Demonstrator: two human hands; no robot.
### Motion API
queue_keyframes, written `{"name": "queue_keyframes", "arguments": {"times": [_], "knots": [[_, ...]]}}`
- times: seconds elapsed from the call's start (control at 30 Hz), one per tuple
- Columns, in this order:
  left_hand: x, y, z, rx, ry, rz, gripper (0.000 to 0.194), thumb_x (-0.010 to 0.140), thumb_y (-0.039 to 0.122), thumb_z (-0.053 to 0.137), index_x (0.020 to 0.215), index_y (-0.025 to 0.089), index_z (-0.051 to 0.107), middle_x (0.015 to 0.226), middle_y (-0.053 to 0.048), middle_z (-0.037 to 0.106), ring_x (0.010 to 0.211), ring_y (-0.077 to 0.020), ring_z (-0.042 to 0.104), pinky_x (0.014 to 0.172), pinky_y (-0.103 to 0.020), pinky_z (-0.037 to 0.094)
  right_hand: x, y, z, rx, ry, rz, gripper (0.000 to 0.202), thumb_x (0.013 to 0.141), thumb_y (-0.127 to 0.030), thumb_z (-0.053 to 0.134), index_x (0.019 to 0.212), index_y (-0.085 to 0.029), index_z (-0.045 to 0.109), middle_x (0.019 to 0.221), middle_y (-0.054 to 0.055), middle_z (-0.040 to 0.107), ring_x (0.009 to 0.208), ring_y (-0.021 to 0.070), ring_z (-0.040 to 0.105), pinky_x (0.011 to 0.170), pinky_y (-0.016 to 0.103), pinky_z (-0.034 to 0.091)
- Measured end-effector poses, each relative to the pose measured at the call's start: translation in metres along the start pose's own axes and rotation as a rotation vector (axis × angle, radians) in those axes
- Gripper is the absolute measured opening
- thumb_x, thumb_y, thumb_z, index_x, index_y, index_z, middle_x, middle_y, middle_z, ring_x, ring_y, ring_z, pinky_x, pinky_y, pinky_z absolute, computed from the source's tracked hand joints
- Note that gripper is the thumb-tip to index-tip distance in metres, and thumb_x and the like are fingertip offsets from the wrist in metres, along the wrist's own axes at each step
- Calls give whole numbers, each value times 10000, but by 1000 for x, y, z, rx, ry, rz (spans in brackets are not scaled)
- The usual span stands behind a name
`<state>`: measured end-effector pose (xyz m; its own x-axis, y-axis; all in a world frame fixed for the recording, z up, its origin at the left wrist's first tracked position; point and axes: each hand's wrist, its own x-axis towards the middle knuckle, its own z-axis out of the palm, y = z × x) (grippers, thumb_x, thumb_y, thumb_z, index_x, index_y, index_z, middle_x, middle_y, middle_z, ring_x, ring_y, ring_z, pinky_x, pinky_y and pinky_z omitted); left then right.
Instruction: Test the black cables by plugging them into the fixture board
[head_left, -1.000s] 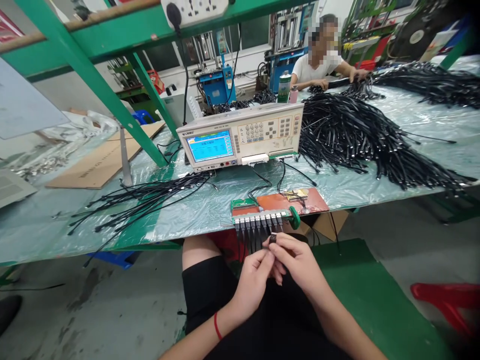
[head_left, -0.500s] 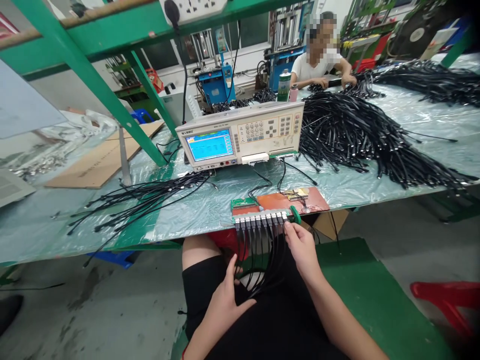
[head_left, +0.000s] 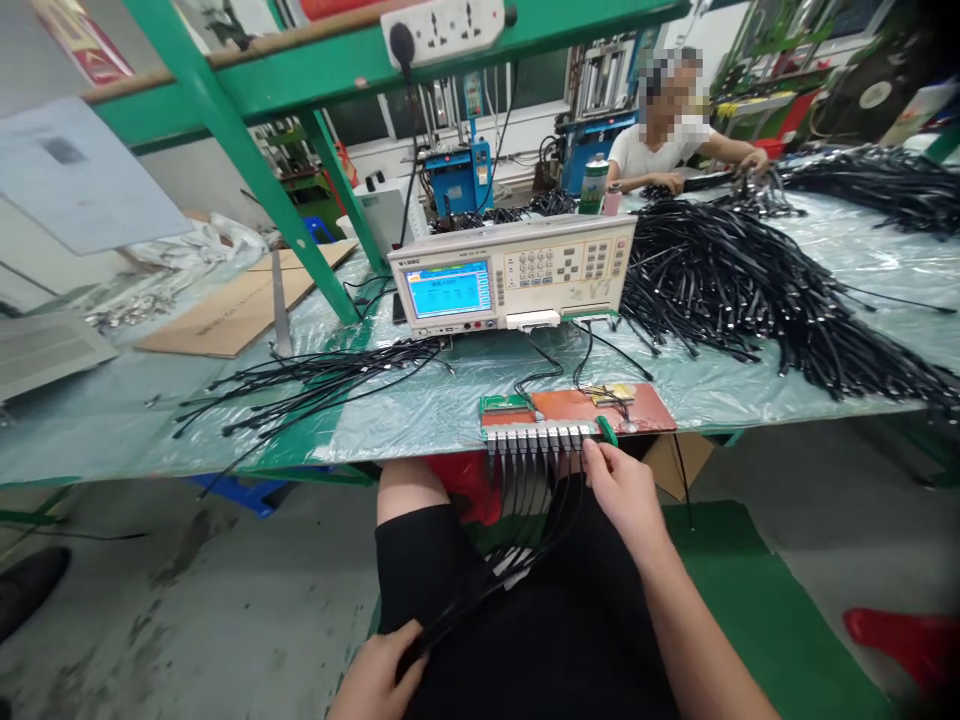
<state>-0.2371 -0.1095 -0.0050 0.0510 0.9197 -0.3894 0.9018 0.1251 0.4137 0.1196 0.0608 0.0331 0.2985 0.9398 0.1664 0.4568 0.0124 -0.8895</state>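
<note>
Gripping the cables (head_left: 474,597) with the left hand (head_left: 382,672) at the bottom of the frame, left of centre, with fingers curled round them. Pinching the end plug (head_left: 585,433) between thumb and forefinger of the right hand (head_left: 628,500), right of centre, at the right end of the board's (head_left: 566,406) front row. Running from that row down to lower left: the cables. Behind, mid-frame: the tester (head_left: 555,268), screen lit. At upper right: a cable pile (head_left: 720,270) and a person (head_left: 664,150).

Bright, diffuse light | glare on plastic sheeting (head_left: 420,410) | wide-angle edge stretch | dark upper-right corner
</note>
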Motion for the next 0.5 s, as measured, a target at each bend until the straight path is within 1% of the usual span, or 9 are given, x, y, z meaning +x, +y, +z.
{"name": "queue_keyframes", "arguments": {"times": [0.07,0.1,0.13,0.17,0.23,0.27,0.3,0.4,0.5], "knots": [[-9,3,-8,-26,10,6,271,942,307,441,1088,305,669,1044,-44,758,923,-260,715,725,-291,486,-9,-22,-13,-225,195,-164,392,963,-495,514,753,-186,635,701,87,630,645,218,546,629,319,363],[-11,6,-14,-9,36,7,307,950,274,407,1132,303,652,1088,-51,750,947,-257,711,726,-293,485,-17,-36,-15,-246,268,-265,325,970,-443,521,829,-185,660,803,106,664,740,243,579,707,341,393],[-13,11,-21,31,81,11,326,942,233,397,1146,297,643,1106,-54,743,958,-253,707,729,-295,482,-27,-51,-14,-218,246,-390,265,968,-405,539,899,-186,672,893,118,679,840,263,596,796,364,412],[-14,17,-30,92,129,32,340,921,188,400,1133,288,645,1094,-55,741,951,-251,702,732,-301,476,-38,-66,-9,-163,107,-526,219,958,-381,568,969,-193,679,979,121,685,928,274,600,870,378,417],[-12,31,-48,253,236,118,380,848,104,427,1102,259,663,1035,-62,742,924,-258,687,765,-331,462,-64,-93,12,-65,-381,-734,252,922,-362,626,1118,-211,674,1163,117,664,1100,280,581,964,376,420],[-11,40,-59,334,287,178,408,810,76,441,1104,243,670,1002,-68,740,906,-264,678,778,-350,453,-76,-103,26,-61,-593,-786,348,893,-377,662,1195,-206,654,1232,122,644,1173,293,556,1006,389,409],[-9,49,-69,403,346,237,449,785,58,450,1145,221,665,969,-74,737,882,-267,668,783,-367,444,-87,-110,41,-83,-727,-806,427,867,-394,689,1237,-188,636,1230,132,646,1179,308,557,1012,404,410],[-5,78,-94,523,527,413,493,798,63,475,1256,169,626,956,-91,729,864,-258,637,848,-407,427,-105,-115,74,-228,-973,-705,297,890,-290,612,1143,-141,663,980,125,703,898,281,656,818,359,471],[-12,99,-100,512,803,541,532,818,86,528,1320,242,603,1205,-103,695,1149,-294,581,1090,-506,294,-104,-106,80,-55,-1007,-534,173,914,-191,508,963,-162,670,877,77,696,764,215,646,696,280,440]]}}
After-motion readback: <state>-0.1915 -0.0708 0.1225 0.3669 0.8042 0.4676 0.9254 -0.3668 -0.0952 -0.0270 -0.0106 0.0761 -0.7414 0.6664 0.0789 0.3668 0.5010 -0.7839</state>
